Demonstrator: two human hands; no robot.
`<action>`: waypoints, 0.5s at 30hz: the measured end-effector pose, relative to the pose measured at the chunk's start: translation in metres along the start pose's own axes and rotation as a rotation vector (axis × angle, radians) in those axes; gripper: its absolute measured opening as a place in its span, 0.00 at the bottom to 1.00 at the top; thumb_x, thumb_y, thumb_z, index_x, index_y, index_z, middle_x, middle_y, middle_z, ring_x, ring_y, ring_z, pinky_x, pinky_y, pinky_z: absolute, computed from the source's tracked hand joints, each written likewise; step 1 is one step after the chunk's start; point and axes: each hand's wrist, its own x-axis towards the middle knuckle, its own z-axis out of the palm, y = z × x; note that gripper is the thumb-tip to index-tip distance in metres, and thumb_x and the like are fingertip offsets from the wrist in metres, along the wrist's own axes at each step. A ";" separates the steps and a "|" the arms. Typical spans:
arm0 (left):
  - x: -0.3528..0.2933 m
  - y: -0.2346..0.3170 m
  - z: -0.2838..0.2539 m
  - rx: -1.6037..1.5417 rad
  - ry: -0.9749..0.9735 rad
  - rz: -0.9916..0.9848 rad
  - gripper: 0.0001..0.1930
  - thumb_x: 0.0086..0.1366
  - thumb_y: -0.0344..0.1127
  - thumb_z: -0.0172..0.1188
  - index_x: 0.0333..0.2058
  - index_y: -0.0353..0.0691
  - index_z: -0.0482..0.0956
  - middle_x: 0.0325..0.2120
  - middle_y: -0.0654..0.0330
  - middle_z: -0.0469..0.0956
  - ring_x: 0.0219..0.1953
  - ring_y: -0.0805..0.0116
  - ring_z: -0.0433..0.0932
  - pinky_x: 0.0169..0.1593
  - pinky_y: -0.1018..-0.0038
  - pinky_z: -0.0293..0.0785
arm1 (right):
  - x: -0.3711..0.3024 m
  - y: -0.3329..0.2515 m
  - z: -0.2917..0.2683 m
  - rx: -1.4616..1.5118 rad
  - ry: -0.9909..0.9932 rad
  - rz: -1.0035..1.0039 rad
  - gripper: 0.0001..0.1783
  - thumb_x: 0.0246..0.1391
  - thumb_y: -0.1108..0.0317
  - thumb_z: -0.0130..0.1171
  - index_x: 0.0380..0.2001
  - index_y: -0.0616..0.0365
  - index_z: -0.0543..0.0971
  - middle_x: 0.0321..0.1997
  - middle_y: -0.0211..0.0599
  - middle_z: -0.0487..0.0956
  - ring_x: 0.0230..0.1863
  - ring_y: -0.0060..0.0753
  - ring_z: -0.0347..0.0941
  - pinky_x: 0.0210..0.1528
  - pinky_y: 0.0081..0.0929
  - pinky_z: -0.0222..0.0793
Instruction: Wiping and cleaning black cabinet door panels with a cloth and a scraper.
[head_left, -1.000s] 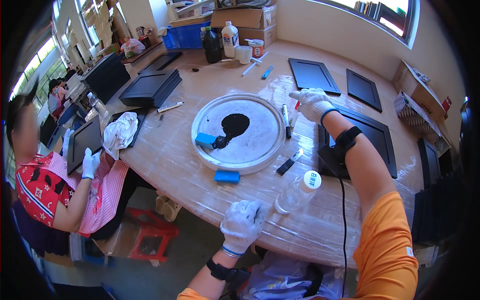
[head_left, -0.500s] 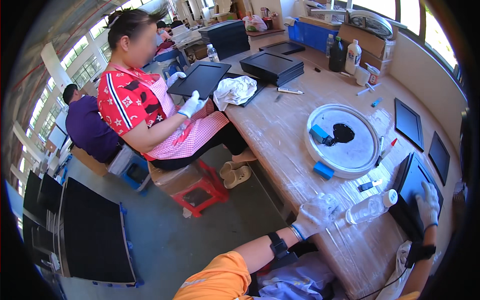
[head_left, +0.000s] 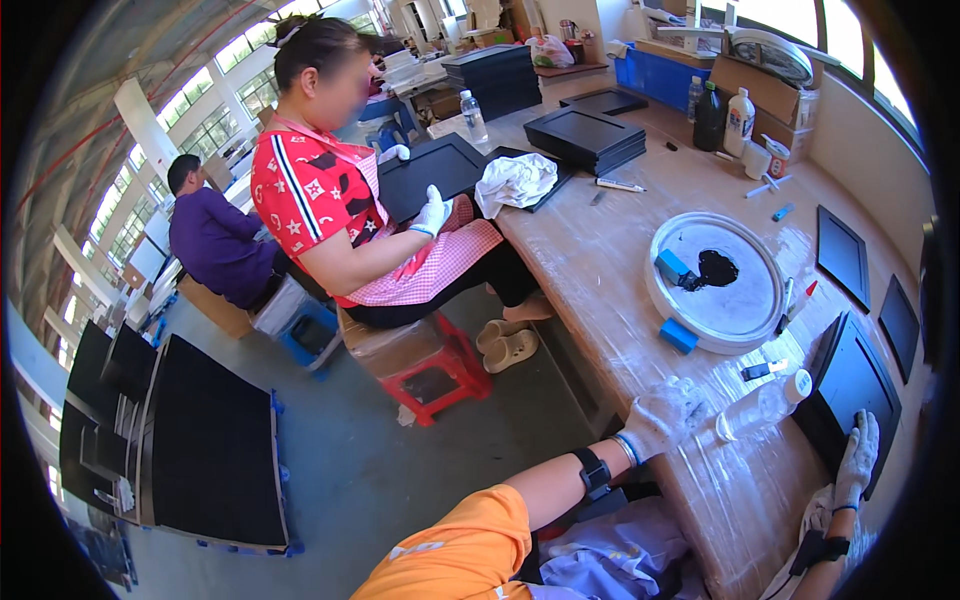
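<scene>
While the left hand (head_left: 668,415) is curling in, the right hand (head_left: 857,458) is lying flat on a black framed panel (head_left: 850,372)

The two gloved hands are resting well apart. The right one is reaching over the panel with its fingers straight and close together, and its palm side is facing down on the dark face. The panel is lying at the right-hand side of the surface (head_left: 600,250). The left hand is forming a loose fist at the near edge; whether it is holding anything inside, the view is not showing.

A clear bottle (head_left: 755,412) with a white cap is sitting just beside the left hand, between it and the panel. Beyond the bottle, a small black-and-silver tool (head_left: 763,370) is lying near a round white disc (head_left: 765,315). A black patch (head_left: 717,268) is covering part of the disc, with a blue block (head_left: 671,266) sitting beside it; a second blue block (head_left: 678,336) is resting by the rim.

Across the corner, a seated co-worker (head_left: 318,190) in a red top is holding another framed panel (head_left: 435,176) with both gloved hands, which are spreading apart along its edges.
</scene>
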 end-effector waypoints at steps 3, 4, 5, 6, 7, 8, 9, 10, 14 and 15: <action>-0.004 0.001 -0.001 -0.013 0.015 0.020 0.11 0.63 0.44 0.60 0.31 0.42 0.79 0.31 0.51 0.77 0.37 0.50 0.75 0.42 0.57 0.73 | -0.002 0.001 -0.002 0.012 -0.014 0.006 0.24 0.70 0.60 0.40 0.65 0.54 0.70 0.71 0.43 0.65 0.72 0.44 0.57 0.74 0.37 0.48; -0.002 0.005 -0.004 -0.003 -0.011 0.017 0.11 0.63 0.44 0.60 0.31 0.42 0.80 0.31 0.51 0.77 0.37 0.50 0.75 0.43 0.57 0.73 | -0.002 0.003 -0.002 0.020 -0.019 0.015 0.24 0.70 0.61 0.41 0.65 0.54 0.70 0.71 0.43 0.64 0.72 0.44 0.57 0.74 0.37 0.48; -0.001 0.007 -0.006 0.007 -0.038 0.013 0.11 0.63 0.44 0.60 0.31 0.43 0.80 0.31 0.52 0.77 0.37 0.50 0.75 0.43 0.58 0.73 | -0.003 0.005 -0.001 0.019 -0.017 0.014 0.24 0.70 0.61 0.41 0.65 0.54 0.70 0.71 0.43 0.64 0.72 0.44 0.57 0.74 0.37 0.48; -0.001 0.008 -0.006 0.006 -0.037 0.014 0.11 0.63 0.44 0.60 0.31 0.43 0.80 0.31 0.52 0.77 0.37 0.50 0.75 0.43 0.58 0.73 | -0.004 0.009 0.001 0.008 -0.014 0.016 0.24 0.70 0.61 0.41 0.65 0.54 0.70 0.71 0.43 0.64 0.73 0.44 0.57 0.74 0.37 0.48; 0.000 0.008 -0.007 0.000 -0.029 0.020 0.11 0.63 0.44 0.60 0.31 0.43 0.80 0.31 0.52 0.77 0.37 0.50 0.75 0.43 0.58 0.72 | -0.003 0.007 0.000 0.000 -0.010 0.013 0.24 0.70 0.61 0.42 0.65 0.54 0.69 0.71 0.43 0.64 0.73 0.44 0.57 0.74 0.37 0.47; 0.001 0.007 -0.007 -0.006 -0.022 0.027 0.11 0.63 0.45 0.59 0.31 0.43 0.80 0.31 0.52 0.77 0.37 0.50 0.75 0.43 0.58 0.72 | -0.002 0.004 -0.001 0.001 -0.008 0.010 0.24 0.70 0.61 0.42 0.65 0.54 0.69 0.71 0.43 0.64 0.73 0.44 0.57 0.74 0.37 0.47; 0.001 0.007 -0.007 -0.005 -0.018 0.026 0.11 0.63 0.45 0.59 0.31 0.43 0.80 0.31 0.52 0.77 0.37 0.50 0.75 0.43 0.58 0.72 | -0.002 0.002 -0.003 -0.001 -0.031 0.016 0.24 0.70 0.61 0.42 0.65 0.54 0.69 0.71 0.44 0.64 0.73 0.45 0.57 0.75 0.38 0.47; 0.001 0.006 -0.006 -0.009 -0.025 0.024 0.12 0.63 0.45 0.59 0.31 0.43 0.80 0.31 0.52 0.77 0.37 0.50 0.76 0.43 0.58 0.73 | -0.001 -0.001 -0.006 -0.005 -0.052 0.023 0.24 0.70 0.60 0.42 0.65 0.54 0.69 0.71 0.44 0.64 0.73 0.45 0.56 0.75 0.38 0.47; 0.001 0.002 -0.001 0.034 -0.042 0.016 0.12 0.64 0.45 0.58 0.31 0.43 0.80 0.32 0.52 0.78 0.38 0.51 0.76 0.44 0.58 0.73 | -0.002 -0.007 -0.013 -0.030 -0.063 0.009 0.24 0.69 0.63 0.43 0.65 0.54 0.69 0.71 0.45 0.64 0.73 0.47 0.56 0.75 0.41 0.47; 0.001 0.001 0.001 0.033 -0.036 0.017 0.12 0.64 0.45 0.58 0.31 0.43 0.80 0.32 0.52 0.78 0.38 0.51 0.76 0.44 0.58 0.73 | -0.003 -0.009 -0.016 -0.046 -0.079 0.007 0.25 0.69 0.61 0.43 0.66 0.54 0.68 0.71 0.46 0.63 0.73 0.48 0.55 0.75 0.41 0.47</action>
